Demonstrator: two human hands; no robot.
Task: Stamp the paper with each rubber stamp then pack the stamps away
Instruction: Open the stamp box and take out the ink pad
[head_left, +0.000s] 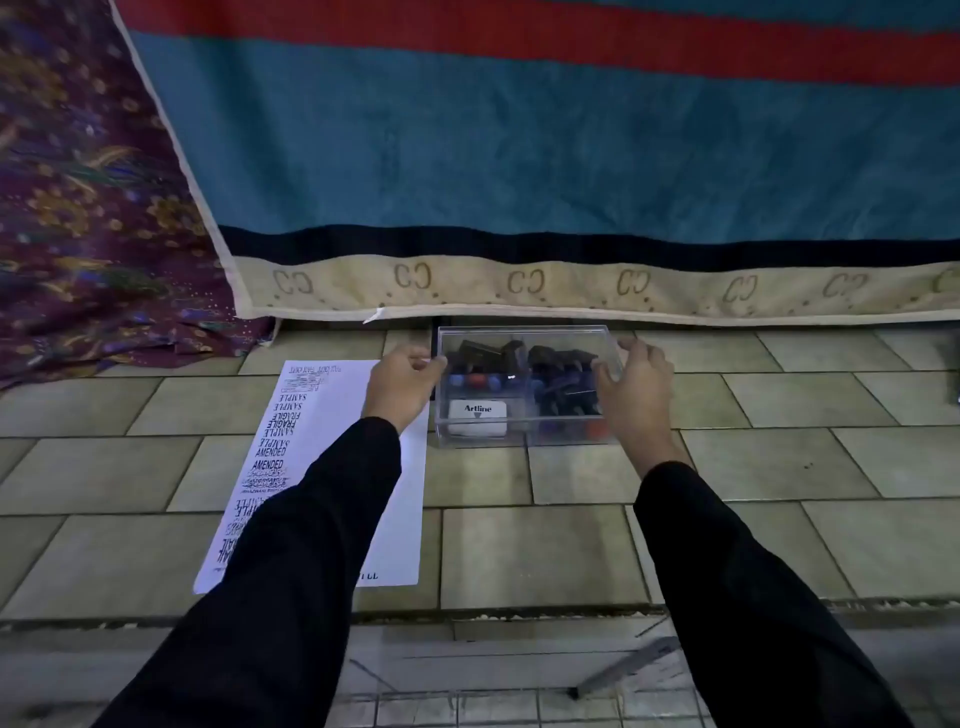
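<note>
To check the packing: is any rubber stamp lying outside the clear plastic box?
No, the black-handled rubber stamps all sit inside the clear plastic box; none shows on the tiled floor.

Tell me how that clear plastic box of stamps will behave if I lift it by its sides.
The clear plastic box looks rigid, so it likely won't flex. Its smooth walls may be slippery, so the left hand and right hand should squeeze firmly. The loose rubber stamps and Artline ink pad inside will probably shift if it tilts.

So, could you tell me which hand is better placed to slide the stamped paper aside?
Probably the left hand: it hovers right above the paper, while the right hand is at the far side of the clear box.
</note>
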